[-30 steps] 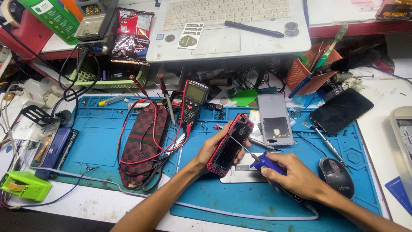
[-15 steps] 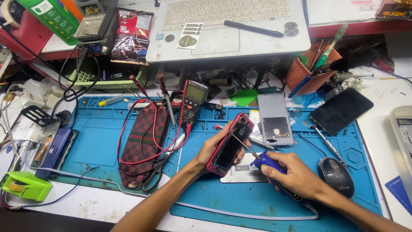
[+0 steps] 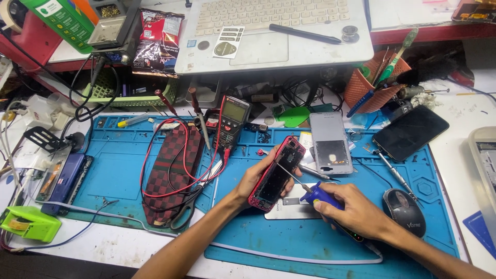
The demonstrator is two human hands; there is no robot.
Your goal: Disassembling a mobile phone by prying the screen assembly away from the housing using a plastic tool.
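Note:
My left hand [image 3: 254, 178] grips an opened phone with a red frame [image 3: 275, 173], tilted over the blue work mat [image 3: 320, 237]. My right hand [image 3: 350, 209] holds a blue-handled screwdriver [image 3: 316, 195], and its thin shaft points up-left into the phone's open back. A small white plate [image 3: 289, 209] lies on the mat just beneath the phone and both hands.
A grey phone back cover [image 3: 330, 143], a black phone [image 3: 411, 132], a mouse [image 3: 404, 211] and a loose screwdriver [image 3: 392, 170] lie to the right. A multimeter [image 3: 233, 117] with red leads, a checkered pouch [image 3: 173, 173] and a laptop [image 3: 274, 31] sit left and behind.

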